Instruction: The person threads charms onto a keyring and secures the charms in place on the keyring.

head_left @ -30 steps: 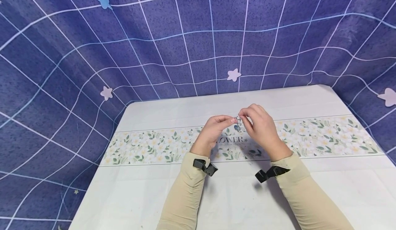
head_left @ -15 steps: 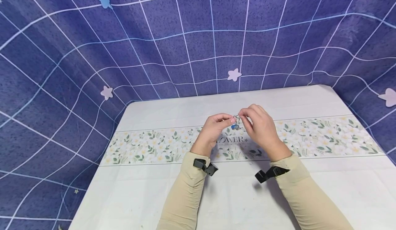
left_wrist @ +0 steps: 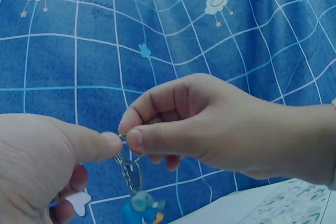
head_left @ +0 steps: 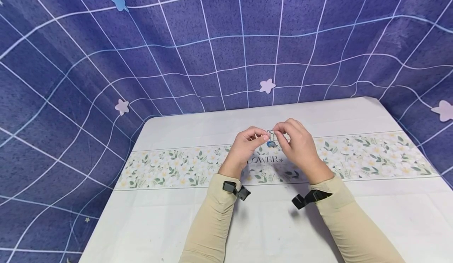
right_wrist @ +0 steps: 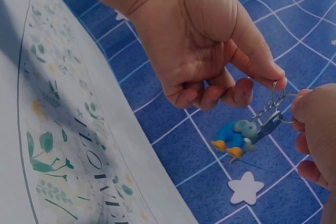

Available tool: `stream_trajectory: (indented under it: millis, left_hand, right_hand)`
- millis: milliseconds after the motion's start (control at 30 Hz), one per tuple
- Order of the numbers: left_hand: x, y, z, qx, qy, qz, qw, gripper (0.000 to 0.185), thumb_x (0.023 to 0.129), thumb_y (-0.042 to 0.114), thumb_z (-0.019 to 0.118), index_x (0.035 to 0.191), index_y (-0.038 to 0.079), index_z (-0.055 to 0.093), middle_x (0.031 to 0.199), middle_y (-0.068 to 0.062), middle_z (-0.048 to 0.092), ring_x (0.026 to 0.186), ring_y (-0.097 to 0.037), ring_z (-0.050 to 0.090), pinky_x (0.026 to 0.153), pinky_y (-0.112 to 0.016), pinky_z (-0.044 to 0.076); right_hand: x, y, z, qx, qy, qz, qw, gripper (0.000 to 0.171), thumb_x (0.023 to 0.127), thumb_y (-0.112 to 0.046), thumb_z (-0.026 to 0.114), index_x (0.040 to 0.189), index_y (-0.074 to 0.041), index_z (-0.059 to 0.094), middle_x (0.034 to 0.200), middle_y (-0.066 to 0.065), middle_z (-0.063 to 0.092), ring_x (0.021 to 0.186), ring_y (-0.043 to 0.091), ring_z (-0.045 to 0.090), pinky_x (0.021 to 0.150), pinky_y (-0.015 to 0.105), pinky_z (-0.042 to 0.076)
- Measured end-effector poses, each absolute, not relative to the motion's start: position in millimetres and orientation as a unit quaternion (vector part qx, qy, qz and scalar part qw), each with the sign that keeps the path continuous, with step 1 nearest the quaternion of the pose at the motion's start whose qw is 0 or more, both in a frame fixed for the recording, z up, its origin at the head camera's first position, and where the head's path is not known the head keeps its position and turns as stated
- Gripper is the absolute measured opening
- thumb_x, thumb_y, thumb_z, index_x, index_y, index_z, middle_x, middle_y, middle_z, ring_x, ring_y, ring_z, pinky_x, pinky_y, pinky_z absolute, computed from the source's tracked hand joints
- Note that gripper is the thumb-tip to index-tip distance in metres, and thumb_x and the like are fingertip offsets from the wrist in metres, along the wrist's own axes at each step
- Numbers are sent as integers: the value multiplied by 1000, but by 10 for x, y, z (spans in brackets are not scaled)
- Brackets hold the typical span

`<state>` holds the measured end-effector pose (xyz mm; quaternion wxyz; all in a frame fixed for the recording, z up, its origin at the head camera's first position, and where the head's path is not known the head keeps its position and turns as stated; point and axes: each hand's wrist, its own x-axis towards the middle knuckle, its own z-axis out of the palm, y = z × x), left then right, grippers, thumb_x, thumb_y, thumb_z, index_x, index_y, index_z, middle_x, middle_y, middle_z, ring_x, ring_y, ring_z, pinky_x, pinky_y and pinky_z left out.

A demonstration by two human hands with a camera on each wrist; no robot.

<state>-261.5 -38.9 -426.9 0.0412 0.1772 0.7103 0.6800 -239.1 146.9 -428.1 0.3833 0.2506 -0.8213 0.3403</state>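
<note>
Between my hands hangs a keychain with a small figure (right_wrist: 233,135), blue-bodied with a grey head and yellow feet, on a short metal chain (right_wrist: 259,113). My left hand (head_left: 244,147) pinches one metal ring (right_wrist: 274,92) between thumb and index finger. From the other side my right hand (head_left: 299,149) pinches a second ring (right_wrist: 289,96), which appears to meet the first. A flat dark piece (right_wrist: 270,126) dangles beside the chain; its kind is unclear. In the left wrist view the figure (left_wrist: 137,211) hangs below both thumbs. The fingertips partly hide the rings.
A white table (head_left: 170,223) carries a printed floral band (head_left: 170,168) with lettering, under the raised hands. Behind and to the sides hangs a blue curtain (head_left: 198,58) with grid lines and stars. Each sleeve cuff has a black camera strap (head_left: 320,195).
The hanging figure has turned and swung slightly, now showing blue more clearly than a second ago. The left fingers and the ring shift a little; the right hand stays nearly still.
</note>
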Motion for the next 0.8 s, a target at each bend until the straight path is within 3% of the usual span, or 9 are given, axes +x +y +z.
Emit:
stream_trajectory:
  millis: [233,400,800]
  left_hand:
    - [-2656,-391,-4314,228,723,652,-25,10,94,9,71,99,0,72,96,12,61,90,-8,49,81,-30,34]
    - [-2668,-395,-4314,239,719,650,-52,8,93,8,72,98,1,72,91,12,59,89,-9,48,79,-30,32]
    - [-2675,-401,-4317,247,704,665,-46,8,93,6,71,97,-1,71,89,11,58,87,-11,47,78,-29,32]
  right_hand:
    - [-2375,1461,-4266,247,-819,355,378,9,91,2,72,97,-3,67,84,8,61,81,24,58,73,37,47]
    - [-2369,1444,-4264,248,-819,358,373,9,90,1,72,96,-4,67,84,7,61,80,23,58,73,38,47]
    - [-2368,1434,-4270,245,-817,363,374,9,90,1,72,95,-5,68,84,6,61,80,21,58,73,35,46]
